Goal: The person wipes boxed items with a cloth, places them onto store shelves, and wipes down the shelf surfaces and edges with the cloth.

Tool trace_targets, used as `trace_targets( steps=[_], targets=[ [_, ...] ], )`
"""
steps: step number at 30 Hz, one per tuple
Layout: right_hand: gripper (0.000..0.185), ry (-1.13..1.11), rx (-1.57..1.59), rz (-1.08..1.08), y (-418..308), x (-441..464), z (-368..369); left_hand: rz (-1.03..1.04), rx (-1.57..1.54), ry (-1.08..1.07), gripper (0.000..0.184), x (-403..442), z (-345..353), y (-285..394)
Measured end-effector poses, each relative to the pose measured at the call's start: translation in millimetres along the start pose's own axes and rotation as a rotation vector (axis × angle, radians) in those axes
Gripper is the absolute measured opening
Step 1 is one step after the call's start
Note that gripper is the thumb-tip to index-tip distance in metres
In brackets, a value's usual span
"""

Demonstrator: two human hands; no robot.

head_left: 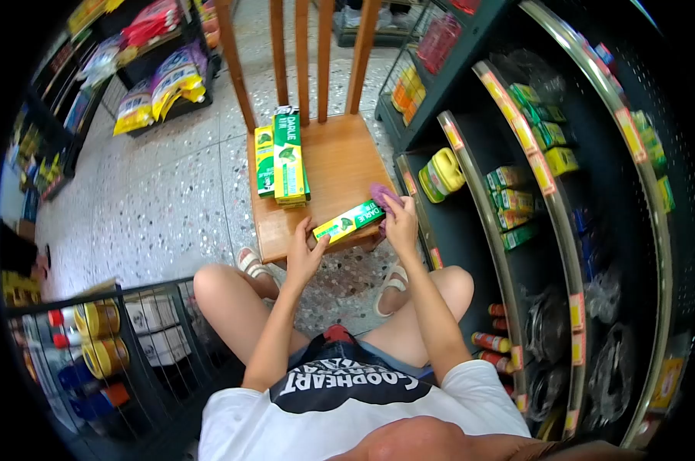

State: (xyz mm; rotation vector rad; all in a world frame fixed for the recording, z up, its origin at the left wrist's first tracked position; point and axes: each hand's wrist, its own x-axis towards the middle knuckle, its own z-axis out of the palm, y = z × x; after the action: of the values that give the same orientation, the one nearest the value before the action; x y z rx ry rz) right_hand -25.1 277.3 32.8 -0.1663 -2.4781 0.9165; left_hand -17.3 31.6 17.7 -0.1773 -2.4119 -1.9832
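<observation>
Mid-frame, my left grip (306,247) pinches a Darlie box (347,223). Slightly higher, my curled right grip (400,223) holds purple cloth (380,194) against it.

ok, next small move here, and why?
Probably draw the purple cloth along the held Darlie box: the right hand has the cloth bunched at the box's green end, while the left hand grips the yellow end, which seems to steady it.

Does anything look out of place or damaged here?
The stacked Darlie boxes on the wooden chair look slightly out of place, since shelves stand right beside it. I see no spill or clear damage.
</observation>
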Motion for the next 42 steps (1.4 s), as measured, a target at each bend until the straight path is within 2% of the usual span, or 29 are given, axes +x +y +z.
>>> trace_targets(
  steps=[2,3,5,7,8,11,17,20,22,25,28,29,30,32,35,36,39,42],
  targets=[
    [0.035,0.096,0.130,0.096,7,6,5,0.108,0.197,-0.013,0.068,1,1,0],
    [0.033,0.096,0.432,0.408,6,8,5,0.161,0.305,-0.023,0.068,3,-1,0],
    [0.033,0.207,0.173,0.254,20,8,2,0.144,0.284,-0.040,0.069,1,-1,7],
    [0.033,0.183,0.199,0.227,26,6,-1,0.145,0.309,-0.071,0.068,-4,1,13],
    [0.034,0.175,0.208,0.219,26,4,-3,0.199,0.346,-0.022,0.070,-6,5,11],
    [0.035,0.132,0.333,0.235,15,-4,-2,0.122,0.353,-0.062,0.073,-13,10,22],
    [0.034,0.070,0.330,0.181,-18,-13,2,0.163,0.273,-0.018,0.079,-14,22,30],
    [0.035,0.076,0.378,0.213,-23,-12,2,0.060,0.226,-0.042,0.080,-11,24,34],
    [0.034,0.108,0.367,0.193,-26,-14,0,0.121,0.294,0.009,0.081,-4,22,32],
    [0.032,0.092,0.261,0.050,-30,-18,-9,0.217,0.373,0.037,0.082,5,16,22],
    [0.032,-0.009,0.347,0.038,-69,-26,-11,0.218,0.326,0.056,0.078,7,14,19],
    [0.035,-0.136,0.513,0.139,-89,-30,-14,0.200,0.289,0.063,0.076,7,14,20],
    [0.040,-0.106,0.347,-0.130,-78,-35,4,0.227,0.271,0.086,0.073,6,13,21],
    [0.044,-0.180,0.178,-0.366,-98,-41,11,0.276,0.237,0.130,0.069,2,10,23],
    [0.040,-0.259,0.125,-0.389,-114,-51,26,-0.065,-0.051,0.070,0.066,-6,4,13],
    [0.039,-0.264,0.115,-0.394,-112,-51,27,0.030,0.044,0.101,0.066,-7,4,8],
    [0.036,-0.239,0.040,-0.397,-105,-43,23,0.104,0.059,0.074,0.068,-9,2,2],
    [0.033,-0.139,-0.102,-0.324,-63,-14,18,0.007,0.112,0.037,0.073,-10,1,12]
  ],
)
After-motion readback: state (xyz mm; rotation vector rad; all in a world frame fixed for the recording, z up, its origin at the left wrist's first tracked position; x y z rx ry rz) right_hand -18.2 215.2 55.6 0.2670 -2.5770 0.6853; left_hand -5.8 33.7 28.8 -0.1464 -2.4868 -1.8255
